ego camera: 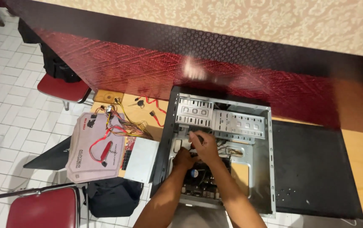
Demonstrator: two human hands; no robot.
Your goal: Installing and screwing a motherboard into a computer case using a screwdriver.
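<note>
Head view looks straight down on an open desktop computer case (219, 147) lying on its side at the centre of the frame, its side panel off and the drive cage (219, 116) exposed along the upper part. Both hands work inside it, close together over the motherboard (200, 179). The right hand (204, 145) is curled around something small near the cables, though what it grips is hidden. The left hand (183, 159) is clenched just below and touching it; whether it holds anything I cannot tell. Just left of the case lies a grey power supply unit (141, 158) with its yellow and red wire bundle (120, 122) spread over a pinkish-grey mat (84, 156). Lower left stands a red chair (42, 209) beside a black bag (111, 196).
</note>
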